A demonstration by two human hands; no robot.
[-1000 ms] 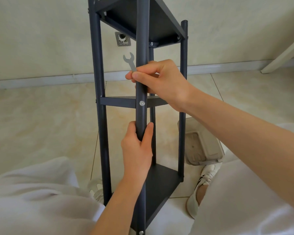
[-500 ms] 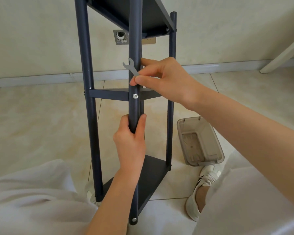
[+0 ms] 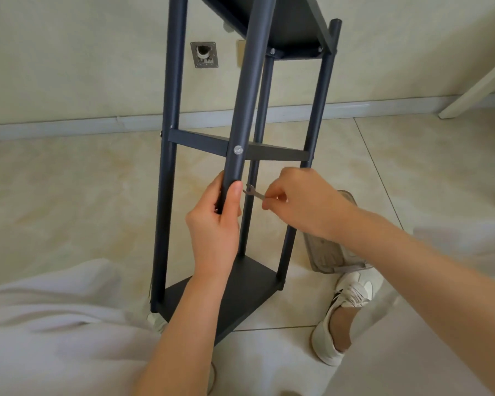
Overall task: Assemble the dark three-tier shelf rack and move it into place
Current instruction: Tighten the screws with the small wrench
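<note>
the rack (image 3: 320, 115) is stood upright on the floor (image 3: 69, 181) between the knees, leaned a little, its posts running up and away. the near post (image 3: 249, 90) is gripped by the left hand (image 3: 212, 224) just below the middle tier (image 3: 200, 142); its fingers (image 3: 235, 195) are curled round the tube, thumb laid up the front. a screw (image 3: 237, 150) is seen in that post at the tier, just above the thumb.

a small wrench (image 3: 253, 193) is pinched by its tail in the right hand (image 3: 303, 204), the fingers (image 3: 270, 200) closed on it and nothing else held. its long axis is laid nearly level, open end pointed left at the near post, just beside the left thumb. the screw lies up and to the left of that open end, so a short lift is judged to be called for, and the right hand is the nearer to it. whether the wrench touches the post cannot be told.

a clear bin (image 3: 335, 261) is seen on the floor behind the right wrist. tightening is judged to be in hand; the move into place is not yet begun.
</note>
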